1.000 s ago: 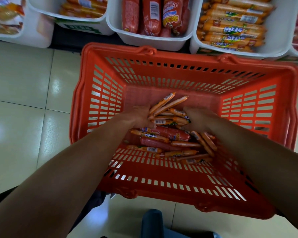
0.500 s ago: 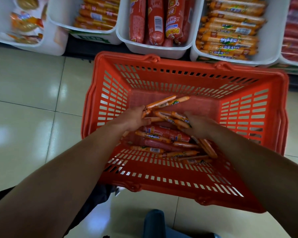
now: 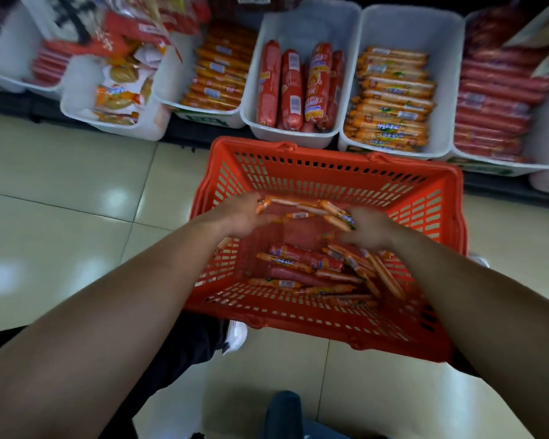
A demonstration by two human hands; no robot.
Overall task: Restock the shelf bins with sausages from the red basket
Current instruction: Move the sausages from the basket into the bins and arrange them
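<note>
The red basket (image 3: 298,166) stands on the floor below the shelf bins. Both hands are over it, holding a bunch of thin orange sausages (image 3: 301,208) lifted off the pile. My left hand (image 3: 240,215) grips the bunch's left end and my right hand (image 3: 370,229) grips its right end. More orange and red sausages (image 3: 301,264) lie on the basket's bottom. Behind the basket, a white bin with thick red sausages (image 3: 293,87) sits between two bins of orange sausages (image 3: 217,80) (image 3: 390,99).
A bin of dark red sausages (image 3: 492,103) is at the far right and a bin of snack packets (image 3: 118,96) at the left. Pale floor tiles (image 3: 76,191) spread to the left. My knee (image 3: 284,413) and a shoe (image 3: 235,339) are beneath the basket.
Both hands have risen from the pile with a bunch of orange sausages held between them. The view has tilted up, showing more of the shelf bins.
</note>
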